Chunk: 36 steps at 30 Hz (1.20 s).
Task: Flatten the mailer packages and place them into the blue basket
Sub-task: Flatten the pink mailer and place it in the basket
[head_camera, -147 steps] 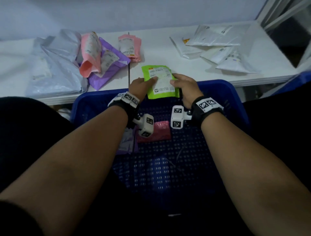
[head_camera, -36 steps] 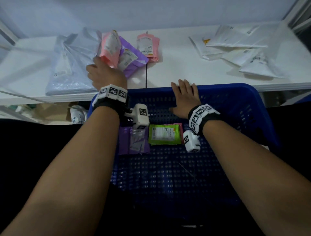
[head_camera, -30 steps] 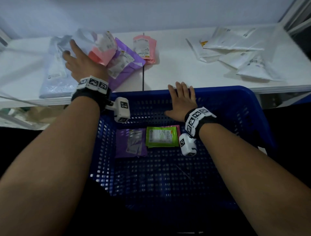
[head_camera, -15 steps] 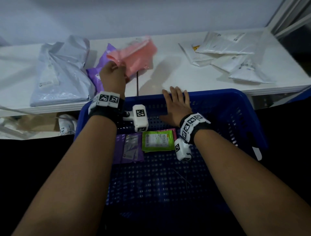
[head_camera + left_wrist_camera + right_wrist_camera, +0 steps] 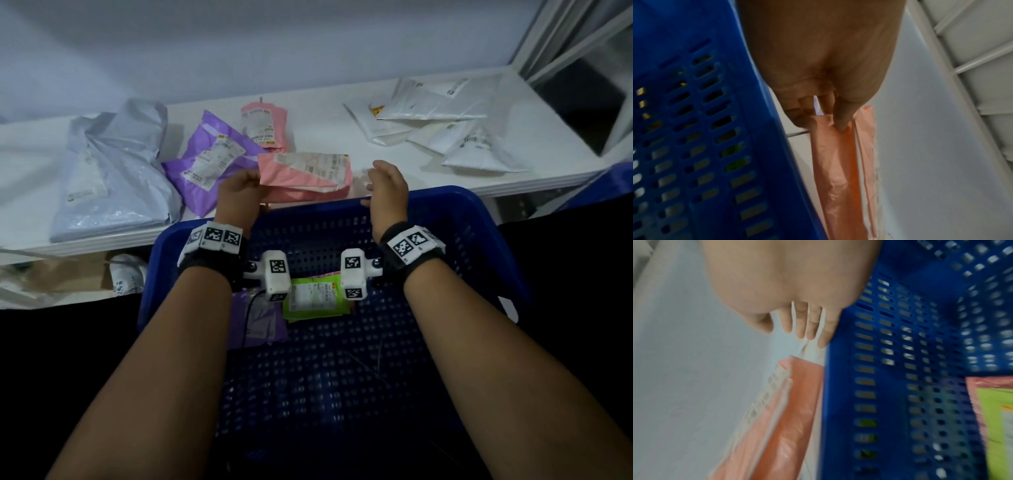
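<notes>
A folded pink mailer (image 5: 305,176) lies on the white table (image 5: 315,137) just behind the blue basket (image 5: 479,240). My left hand (image 5: 239,192) pinches its left end; the left wrist view shows thumb and fingers closed on the pink mailer (image 5: 836,162). My right hand (image 5: 387,185) hovers a little right of the mailer's other end, fingers straight and apart, holding nothing; the right wrist view shows those fingers (image 5: 809,326) above the pink mailer (image 5: 781,418). Inside the basket lie a green mailer (image 5: 315,298) on a pink one, and a purple mailer (image 5: 263,322).
On the table lie a large grey mailer (image 5: 109,171) at the left, a purple mailer (image 5: 212,157), a small pink mailer (image 5: 263,126), and several white mailers (image 5: 442,120) at the right. A metal frame (image 5: 565,41) stands at the far right.
My left hand carried the pink mailer from the left pile down onto the table in front of the basket. My right hand lifted off the basket's rim toward the mailer's right end.
</notes>
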Each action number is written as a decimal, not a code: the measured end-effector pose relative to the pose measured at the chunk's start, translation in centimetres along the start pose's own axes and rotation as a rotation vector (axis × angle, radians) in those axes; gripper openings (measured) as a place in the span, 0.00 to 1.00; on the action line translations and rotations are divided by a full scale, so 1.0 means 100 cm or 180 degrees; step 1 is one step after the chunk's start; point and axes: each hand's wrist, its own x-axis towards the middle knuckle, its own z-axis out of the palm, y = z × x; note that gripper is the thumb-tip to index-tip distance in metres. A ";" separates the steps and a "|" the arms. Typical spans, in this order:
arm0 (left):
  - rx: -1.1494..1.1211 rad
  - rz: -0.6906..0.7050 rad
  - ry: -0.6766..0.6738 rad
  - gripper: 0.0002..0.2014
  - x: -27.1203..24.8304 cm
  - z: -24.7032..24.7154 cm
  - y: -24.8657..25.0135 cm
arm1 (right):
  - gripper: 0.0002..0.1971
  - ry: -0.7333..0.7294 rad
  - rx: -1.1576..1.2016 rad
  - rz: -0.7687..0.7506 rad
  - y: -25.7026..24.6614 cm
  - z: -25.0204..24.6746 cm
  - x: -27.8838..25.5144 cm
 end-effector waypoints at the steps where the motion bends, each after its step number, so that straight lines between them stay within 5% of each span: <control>1: -0.0018 0.0043 -0.0038 0.12 0.000 0.000 0.004 | 0.12 -0.0113 -0.0026 0.0070 -0.005 0.000 0.003; 6: 0.0124 0.0070 -0.0099 0.09 0.006 0.000 -0.001 | 0.09 -0.0760 -0.0306 0.0446 -0.008 0.006 0.004; 16: 0.0563 0.0226 -0.0299 0.30 0.005 0.004 0.004 | 0.14 -0.0804 -0.0209 0.0071 -0.013 0.016 0.001; 22: 0.0166 -0.0150 -0.0182 0.11 0.005 0.015 0.016 | 0.16 -0.0859 -0.0296 -0.0341 -0.027 0.022 0.001; 26: 0.0173 -0.0311 -0.0021 0.01 0.007 0.017 0.010 | 0.14 -0.0675 -0.1001 -0.0461 -0.021 0.025 0.006; 31: 0.0188 -0.0091 0.0350 0.17 0.013 0.015 0.005 | 0.12 -0.0796 -0.0980 -0.0578 -0.017 0.029 0.010; 36: 0.0049 0.0303 0.0583 0.22 0.026 0.016 0.005 | 0.14 -0.1042 -0.0542 -0.0578 -0.015 0.034 0.022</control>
